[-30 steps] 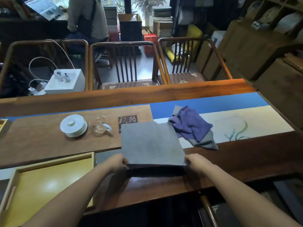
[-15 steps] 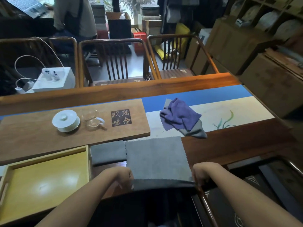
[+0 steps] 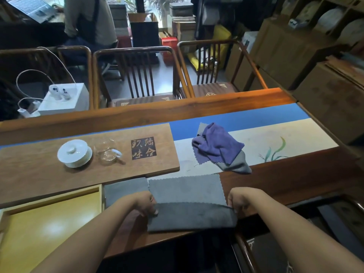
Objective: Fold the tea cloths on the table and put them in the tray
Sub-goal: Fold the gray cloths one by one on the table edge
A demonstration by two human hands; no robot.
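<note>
Yellow wooden tray (image 3: 51, 221): left and bottom sides cut off by frame edge. Darker grey cloth (image 3: 126, 190): near part hidden under left hand (image 3: 144, 201) and lighter grey scalloped cloth (image 3: 185, 192). Crumpled purple cloth (image 3: 215, 146): covers most of a grey cloth beneath. Right hand (image 3: 239, 200): fingertips hidden in the fold.

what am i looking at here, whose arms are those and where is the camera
There is no machine here. The camera sits on a person's head and looks forward and down, so the two bare arms are that person's own. The left hand and the right hand each pinch an end of a flat grey tea cloth, which is being folded at the near edge of the long wooden table. Another grey cloth lies flat beside it. Further back lies a crumpled purple and grey cloth. The yellow wooden tray at the left has no cloth visible in it. A white lidded cup and a small glass pitcher stand on a wooden board.
</note>
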